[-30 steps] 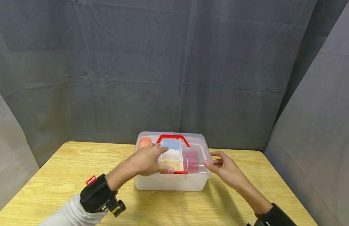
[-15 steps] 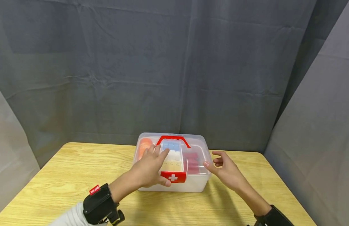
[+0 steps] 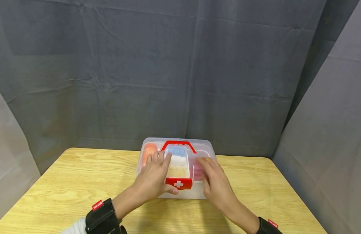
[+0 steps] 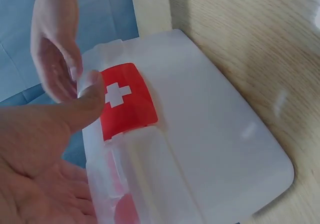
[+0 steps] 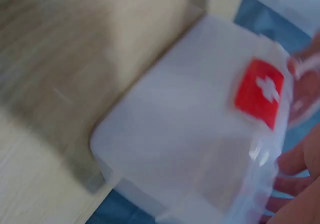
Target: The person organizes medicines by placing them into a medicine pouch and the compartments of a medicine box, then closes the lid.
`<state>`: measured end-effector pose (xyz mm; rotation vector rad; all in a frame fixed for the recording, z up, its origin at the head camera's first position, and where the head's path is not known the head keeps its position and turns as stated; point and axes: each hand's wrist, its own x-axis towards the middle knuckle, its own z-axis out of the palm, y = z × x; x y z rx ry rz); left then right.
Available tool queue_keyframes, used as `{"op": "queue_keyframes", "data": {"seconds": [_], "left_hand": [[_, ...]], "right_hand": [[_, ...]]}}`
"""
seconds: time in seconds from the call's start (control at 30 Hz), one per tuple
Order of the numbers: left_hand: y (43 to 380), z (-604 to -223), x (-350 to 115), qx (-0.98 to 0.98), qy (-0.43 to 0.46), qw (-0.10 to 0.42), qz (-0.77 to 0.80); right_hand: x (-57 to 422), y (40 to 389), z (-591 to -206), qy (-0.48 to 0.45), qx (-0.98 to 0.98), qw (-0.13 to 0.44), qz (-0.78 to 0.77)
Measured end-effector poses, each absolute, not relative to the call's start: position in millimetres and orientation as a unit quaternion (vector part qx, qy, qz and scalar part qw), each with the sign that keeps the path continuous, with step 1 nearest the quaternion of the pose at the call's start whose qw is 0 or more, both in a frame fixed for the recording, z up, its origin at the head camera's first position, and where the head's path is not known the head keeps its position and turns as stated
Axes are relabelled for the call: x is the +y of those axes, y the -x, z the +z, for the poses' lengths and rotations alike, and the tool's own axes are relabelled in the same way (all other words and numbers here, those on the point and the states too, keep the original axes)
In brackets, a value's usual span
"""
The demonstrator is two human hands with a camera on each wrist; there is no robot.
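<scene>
A translucent white first-aid box (image 3: 186,194) sits on the table, its lid down. On its front the red latch (image 3: 184,184) with a white cross hangs down over the rim. My left hand (image 3: 151,178) lies over the lid's left part, fingers spread, thumb beside the latch. My right hand (image 3: 217,182) is over the lid's right front part, fingers loosely bent and holding nothing; whether they touch the lid I cannot tell. The red carry handle (image 3: 178,142) lies on the lid. In the left wrist view, the latch (image 4: 127,101) shows flat against the box front.
Through the lid show an orange thing (image 3: 149,150), a compartment (image 3: 177,161) with blue, white and yellowish contents, and something pinkish-red (image 3: 197,172). The wooden table (image 3: 95,175) ends at a grey cloth backdrop (image 3: 139,97), with pale cloth at both sides.
The red latch has swung down, so its white cross now shows. My right hand has moved left from the box's right edge to over the lid. The left hand has shifted slightly toward the front.
</scene>
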<state>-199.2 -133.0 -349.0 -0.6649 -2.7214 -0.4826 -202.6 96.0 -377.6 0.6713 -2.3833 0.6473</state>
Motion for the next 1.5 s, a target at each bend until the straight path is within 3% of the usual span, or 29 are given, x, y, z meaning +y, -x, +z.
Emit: {"op": "queue_keyframes", "data": {"seconds": [0.33,0.57,0.8,1.23,1.5], "left_hand": [[197.0,-360.3,-137.0,-0.927,0.242,0.236,-0.162],[191.5,-364.6,-139.6,-0.929,0.250,0.230,-0.146],[190.1,-361.4,-139.8,-0.928,0.247,0.256,-0.113],[188.8,-359.5,-132.6,-0.940,0.221,0.261,-0.013],[192.6,-371.4,-134.7,-0.928,0.230,0.293,-0.023]], "right_hand": [[82.2,199.3,-393.0,-0.244,-0.921,0.274,0.130],[80.2,199.9,-396.2,-0.237,-0.922,0.286,0.111],[80.3,199.0,-394.3,-0.243,-0.915,0.294,0.130],[76.6,199.2,-388.7,-0.226,-0.927,0.273,0.121],[76.7,200.3,-388.3,-0.219,-0.932,0.260,0.123]]}}
